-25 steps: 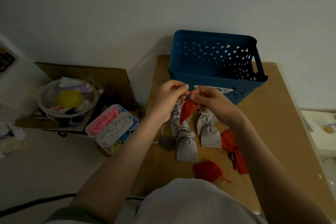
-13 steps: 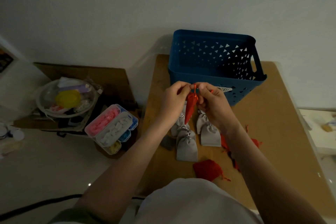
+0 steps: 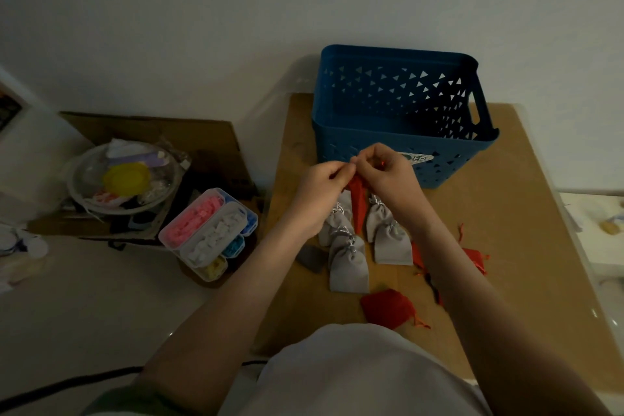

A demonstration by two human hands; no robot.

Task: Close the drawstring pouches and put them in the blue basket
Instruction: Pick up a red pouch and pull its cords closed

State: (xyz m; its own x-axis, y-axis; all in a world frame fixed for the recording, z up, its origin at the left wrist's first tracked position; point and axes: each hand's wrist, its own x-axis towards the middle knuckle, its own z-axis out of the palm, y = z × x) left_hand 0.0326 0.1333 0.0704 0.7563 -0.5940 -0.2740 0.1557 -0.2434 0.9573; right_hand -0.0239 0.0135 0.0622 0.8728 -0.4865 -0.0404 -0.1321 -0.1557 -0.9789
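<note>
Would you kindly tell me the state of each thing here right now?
held red pouch, hanging, pinched at its top
left hand, pinching pouch top
right hand, pinching pouch top
grey pouches, cinched, lying on table
blue basket, upright, floor hidden
near red pouch, lying flat on table

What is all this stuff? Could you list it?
blue basket: 1, blue, table's far end
held pouch: 1, red, hanging from both hands
grey pouches: at least 5, light grey, table, below the hands
loose red pouches: at least 2, red, table's near side
organiser box: 1, clear, multicoloured contents, left of table
bowl: 1, clear, on cardboard, far left
left hand: 1, pinches held pouch's top
right hand: 1, pinches held pouch's top
</note>
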